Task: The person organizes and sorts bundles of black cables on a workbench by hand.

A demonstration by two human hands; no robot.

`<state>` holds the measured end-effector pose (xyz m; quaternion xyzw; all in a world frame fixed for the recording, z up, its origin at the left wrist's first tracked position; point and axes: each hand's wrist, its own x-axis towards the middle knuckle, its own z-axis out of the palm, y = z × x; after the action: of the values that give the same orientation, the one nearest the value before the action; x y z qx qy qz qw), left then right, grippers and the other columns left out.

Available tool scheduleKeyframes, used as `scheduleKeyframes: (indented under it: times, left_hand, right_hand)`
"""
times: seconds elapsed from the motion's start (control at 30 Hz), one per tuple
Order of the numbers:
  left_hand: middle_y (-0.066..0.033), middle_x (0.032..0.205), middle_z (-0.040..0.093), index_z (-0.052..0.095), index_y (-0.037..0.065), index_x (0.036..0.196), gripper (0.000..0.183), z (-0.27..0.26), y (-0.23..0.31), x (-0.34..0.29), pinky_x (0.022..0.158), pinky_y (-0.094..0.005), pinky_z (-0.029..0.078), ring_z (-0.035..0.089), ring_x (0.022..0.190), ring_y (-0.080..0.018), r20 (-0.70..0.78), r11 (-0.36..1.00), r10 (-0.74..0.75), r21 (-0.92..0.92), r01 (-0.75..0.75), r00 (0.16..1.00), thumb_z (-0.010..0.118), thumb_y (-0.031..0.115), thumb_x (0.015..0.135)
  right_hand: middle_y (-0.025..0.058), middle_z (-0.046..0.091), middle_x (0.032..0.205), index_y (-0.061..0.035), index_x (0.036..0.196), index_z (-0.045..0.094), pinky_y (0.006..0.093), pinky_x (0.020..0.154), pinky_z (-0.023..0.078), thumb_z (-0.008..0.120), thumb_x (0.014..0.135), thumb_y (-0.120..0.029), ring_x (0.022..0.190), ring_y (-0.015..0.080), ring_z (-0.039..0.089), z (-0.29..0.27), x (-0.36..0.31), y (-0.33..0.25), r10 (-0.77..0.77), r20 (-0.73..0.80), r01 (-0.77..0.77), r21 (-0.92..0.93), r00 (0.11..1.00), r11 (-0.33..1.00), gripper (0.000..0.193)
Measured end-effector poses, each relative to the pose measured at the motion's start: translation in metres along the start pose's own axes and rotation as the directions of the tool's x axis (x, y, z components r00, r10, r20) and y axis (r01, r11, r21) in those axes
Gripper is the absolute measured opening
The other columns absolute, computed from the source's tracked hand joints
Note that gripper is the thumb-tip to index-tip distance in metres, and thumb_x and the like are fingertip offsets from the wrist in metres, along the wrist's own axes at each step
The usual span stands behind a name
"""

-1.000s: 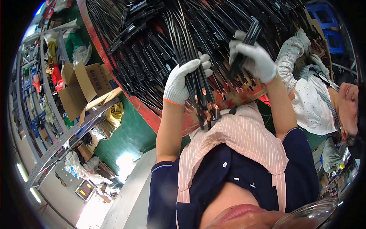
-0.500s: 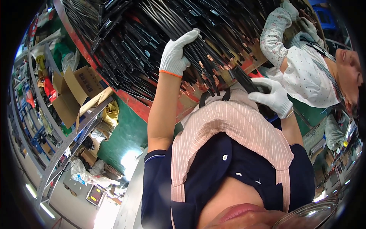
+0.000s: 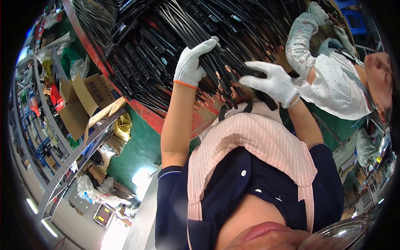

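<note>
My left hand (image 3: 191,62), in a white knit glove with an orange cuff, is closed around a bundle of black cables (image 3: 181,27). Their stripped copper ends (image 3: 221,81) fan out below it toward me. My right hand (image 3: 271,81), also gloved, is to the right of these ends, its thumb and fingers spread in a C shape. A thick black piece (image 3: 252,71) shows between thumb and fingers, and part of it comes out below the hand. Whether the hand grips it is unclear. A red-edged table (image 3: 143,112) bears the heap of cables.
At the far right a co-worker in patterned sleeves (image 3: 298,37) has gloved hands (image 3: 318,13) over the same table. Open cardboard boxes (image 3: 75,108) and a metal rack (image 3: 62,175) stand to the left. Green floor (image 3: 143,141) shows beside the table.
My right hand has moved left and up, closer to the copper ends and my left hand. My left hand stays on the cable bundle, nearly in place.
</note>
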<state>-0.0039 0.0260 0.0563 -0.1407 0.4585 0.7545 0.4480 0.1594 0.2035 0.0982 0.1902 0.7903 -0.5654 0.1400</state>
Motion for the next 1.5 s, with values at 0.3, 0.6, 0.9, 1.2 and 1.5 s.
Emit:
scheduleKeyframes:
  times: [0.3, 0.6, 0.9, 1.2, 1.5]
  left_hand:
    - [-0.0112, 0.094, 0.068, 0.059, 0.0, 0.11, 0.028, -0.035, 0.013, -0.028, 0.075, -0.0332, 0.059, 0.066, 0.078, -0.0183, -0.175, 0.999, 0.049, 0.018, -0.047, 0.983, 0.07, 0.012, 0.087]
    - [-0.0108, 0.094, 0.065, 0.054, -0.004, 0.119, 0.033, -0.037, 0.055, -0.05, 0.076, -0.0369, 0.061, 0.068, 0.075, -0.0175, -0.012, 0.966, 0.112, -0.233, -0.111, 0.994, 0.063, 0.012, 0.092]
    - [-0.0144, 0.093, 0.067, 0.054, -0.005, 0.117, 0.036, -0.04, 0.052, -0.048, 0.072, -0.0354, 0.061, 0.07, 0.072, -0.0218, -0.027, 0.965, 0.104, -0.24, -0.107, 0.994, 0.067, 0.013, 0.089]
    - [-0.0135, 0.094, 0.066, 0.052, -0.005, 0.121, 0.034, -0.046, 0.05, -0.049, 0.076, -0.0404, 0.062, 0.069, 0.073, -0.0206, -0.047, 0.973, 0.095, -0.208, -0.102, 0.994, 0.061, 0.012, 0.092]
    - [-0.0087, 0.092, 0.067, 0.056, 0.001, 0.111, 0.037, -0.033, 0.029, -0.049, 0.077, -0.0337, 0.056, 0.065, 0.079, -0.0181, -0.095, 0.999, -0.042, 0.015, 0.044, 0.995, 0.074, 0.012, 0.08]
  right_hand:
    - [0.0099, 0.07, 0.099, 0.0035, 0.114, 0.066, 0.0274, 0.081, 0.052, 0.077, 0.08, -0.039, 0.089, 0.0127, 0.065, 0.02, 0.053, -0.007, 0.095, 0.329, -0.285, 0.597, 0.94, 0.75, 0.055]
    - [0.0101, 0.068, 0.097, -0.0035, 0.121, 0.063, 0.0283, 0.079, 0.05, 0.074, 0.08, -0.046, 0.087, 0.0149, 0.064, 0.036, 0.104, -0.058, -0.071, 0.212, 0.1, -0.131, 0.975, 0.986, 0.06]
    - [0.0081, 0.066, 0.103, 0.0027, 0.136, 0.045, 0.0286, 0.086, 0.048, 0.076, 0.082, -0.04, 0.098, 0.013, 0.061, 0.072, 0.111, -0.003, 0.137, 0.179, -0.21, 0.505, 0.974, 0.837, 0.075]
    - [0.0243, 0.065, 0.109, -0.0113, 0.138, 0.039, 0.05, 0.087, 0.05, 0.064, 0.083, -0.045, 0.104, 0.0417, 0.063, 0.073, 0.181, -0.081, 0.02, 0.137, 0.037, -0.403, 0.99, 0.914, 0.069]
    - [0.0151, 0.063, 0.115, -0.021, 0.127, 0.056, 0.0468, 0.085, 0.053, 0.057, 0.091, -0.03, 0.101, 0.0367, 0.063, 0.044, 0.251, -0.127, -0.311, -0.045, 0.197, -0.688, 0.949, 0.698, 0.037]
